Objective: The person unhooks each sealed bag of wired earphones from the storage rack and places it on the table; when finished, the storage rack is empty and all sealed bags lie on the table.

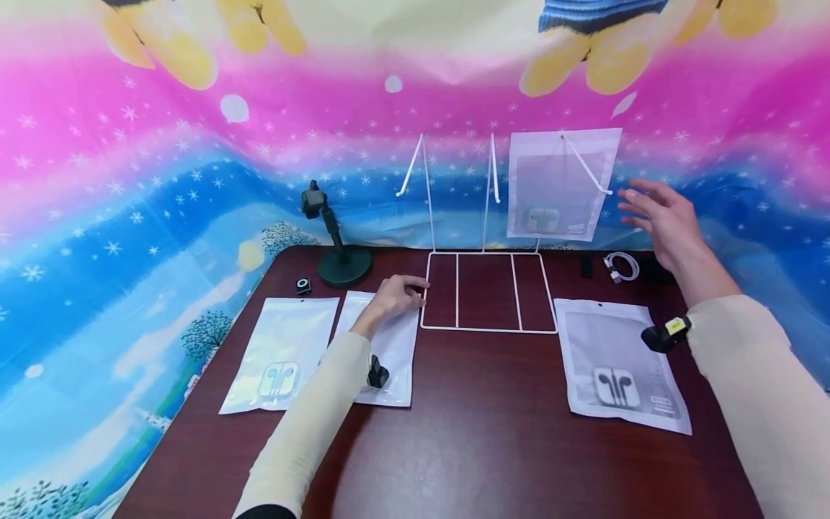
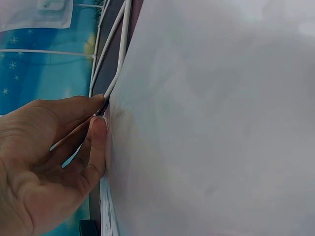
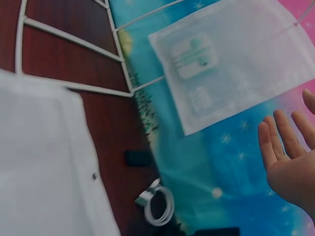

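A white wire display rack (image 1: pixel 457 292) stands at the back of the dark table, with three hooks rising behind its base. On its right hook hangs a translucent zip pouch (image 1: pixel 554 166) with an earphone case inside. My left hand (image 1: pixel 392 295) pinches the left side of the rack's base between thumb and fingers. Below that hand lies another white pouch (image 1: pixel 398 353), partly covered by the forearm. My right hand (image 1: pixel 671 220) is raised just right of the hanging pouch, fingers spread and holding nothing. In the right wrist view, its fingers (image 3: pixel 280 132) are apart from the pouch.
Flat on the table are a pouch with earphones (image 1: pixel 295 328) at far left and another (image 1: pixel 606 335) at right. A dark stand (image 1: pixel 345 265) and a small black clip-on player (image 1: pixel 302 285) sit back left. A coiled white cable (image 1: pixel 624 267) and small black block (image 1: pixel 586 265) lie back right.
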`<state>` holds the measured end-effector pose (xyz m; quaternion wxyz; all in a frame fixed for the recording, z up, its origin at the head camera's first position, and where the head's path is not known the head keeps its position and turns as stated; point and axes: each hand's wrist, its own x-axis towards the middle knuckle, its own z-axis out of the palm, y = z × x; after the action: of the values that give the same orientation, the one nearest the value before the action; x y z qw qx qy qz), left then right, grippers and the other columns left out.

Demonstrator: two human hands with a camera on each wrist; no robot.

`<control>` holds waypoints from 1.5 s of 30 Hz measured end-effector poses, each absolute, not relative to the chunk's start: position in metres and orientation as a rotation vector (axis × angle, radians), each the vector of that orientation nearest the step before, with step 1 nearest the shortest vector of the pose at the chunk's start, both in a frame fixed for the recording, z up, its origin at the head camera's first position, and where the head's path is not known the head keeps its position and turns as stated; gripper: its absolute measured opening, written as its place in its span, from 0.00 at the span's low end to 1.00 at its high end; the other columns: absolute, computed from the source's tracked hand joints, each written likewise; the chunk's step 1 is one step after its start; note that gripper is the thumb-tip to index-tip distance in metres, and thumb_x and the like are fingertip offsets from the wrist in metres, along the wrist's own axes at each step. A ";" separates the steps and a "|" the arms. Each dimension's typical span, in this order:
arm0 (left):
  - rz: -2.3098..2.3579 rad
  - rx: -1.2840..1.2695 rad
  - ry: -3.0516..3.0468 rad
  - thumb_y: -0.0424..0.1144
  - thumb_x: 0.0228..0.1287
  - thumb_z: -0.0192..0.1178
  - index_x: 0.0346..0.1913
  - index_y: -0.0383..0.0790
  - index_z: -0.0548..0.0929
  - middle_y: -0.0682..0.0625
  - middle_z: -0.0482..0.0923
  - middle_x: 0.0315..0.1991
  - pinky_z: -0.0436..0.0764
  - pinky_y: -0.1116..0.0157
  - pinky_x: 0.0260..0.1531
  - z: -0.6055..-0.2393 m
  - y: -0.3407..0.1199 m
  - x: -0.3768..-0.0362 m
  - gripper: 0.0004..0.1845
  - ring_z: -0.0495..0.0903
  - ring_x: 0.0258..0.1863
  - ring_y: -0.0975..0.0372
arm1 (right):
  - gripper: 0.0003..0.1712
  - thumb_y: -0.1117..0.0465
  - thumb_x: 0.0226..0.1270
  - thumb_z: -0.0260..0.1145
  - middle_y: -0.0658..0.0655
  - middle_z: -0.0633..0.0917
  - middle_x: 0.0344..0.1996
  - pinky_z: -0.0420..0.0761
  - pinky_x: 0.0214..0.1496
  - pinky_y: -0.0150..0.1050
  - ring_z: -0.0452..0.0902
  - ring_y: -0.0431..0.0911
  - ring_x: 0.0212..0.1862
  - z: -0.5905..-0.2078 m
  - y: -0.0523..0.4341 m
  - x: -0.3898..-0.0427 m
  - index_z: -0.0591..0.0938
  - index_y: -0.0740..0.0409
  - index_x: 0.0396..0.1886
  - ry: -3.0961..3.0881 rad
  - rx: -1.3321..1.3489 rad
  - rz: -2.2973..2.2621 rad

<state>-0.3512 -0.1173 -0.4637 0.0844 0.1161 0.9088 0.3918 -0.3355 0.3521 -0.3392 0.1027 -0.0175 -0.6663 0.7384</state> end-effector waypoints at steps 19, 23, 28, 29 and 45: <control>1.133 0.323 2.732 0.29 0.65 0.64 0.60 0.45 0.87 0.49 0.86 0.34 0.75 0.64 0.42 -0.464 -0.116 -0.352 0.21 0.77 0.35 0.59 | 0.37 0.57 0.68 0.74 0.46 0.75 0.70 0.58 0.81 0.40 0.71 0.43 0.70 -0.298 0.320 -0.355 0.75 0.44 0.75 -1.779 -0.207 2.311; 1.149 0.328 2.720 0.27 0.65 0.61 0.60 0.45 0.87 0.50 0.89 0.37 0.75 0.65 0.42 -0.464 -0.116 -0.352 0.23 0.80 0.37 0.60 | 0.35 0.58 0.67 0.75 0.47 0.78 0.64 0.60 0.80 0.37 0.78 0.43 0.61 -0.296 0.312 -0.359 0.77 0.45 0.73 -1.742 -0.209 2.340; 1.153 0.318 2.716 0.26 0.64 0.60 0.60 0.45 0.87 0.50 0.90 0.37 0.75 0.65 0.42 -0.465 -0.116 -0.352 0.23 0.80 0.37 0.60 | 0.31 0.57 0.65 0.76 0.48 0.80 0.55 0.77 0.60 0.32 0.81 0.42 0.49 -0.293 0.305 -0.360 0.80 0.46 0.68 -1.731 -0.214 2.346; 1.152 0.316 2.716 0.26 0.64 0.61 0.60 0.45 0.87 0.50 0.90 0.37 0.75 0.65 0.42 -0.465 -0.116 -0.352 0.23 0.80 0.36 0.59 | 0.30 0.57 0.65 0.76 0.48 0.80 0.54 0.79 0.55 0.31 0.81 0.42 0.49 -0.293 0.304 -0.360 0.80 0.47 0.67 -1.726 -0.211 2.349; 1.162 0.312 2.714 0.27 0.65 0.63 0.60 0.46 0.88 0.50 0.88 0.36 0.75 0.65 0.41 -0.463 -0.116 -0.351 0.22 0.79 0.36 0.59 | 0.20 0.55 0.69 0.74 0.49 0.82 0.45 0.81 0.37 0.32 0.79 0.43 0.43 -0.295 0.308 -0.335 0.84 0.49 0.59 -1.818 -0.098 2.300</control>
<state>-0.3508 -0.1164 -0.4633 0.0865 0.1048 0.9108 0.3899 -0.3346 0.3081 -0.2953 0.1041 -0.0334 -0.6164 0.7798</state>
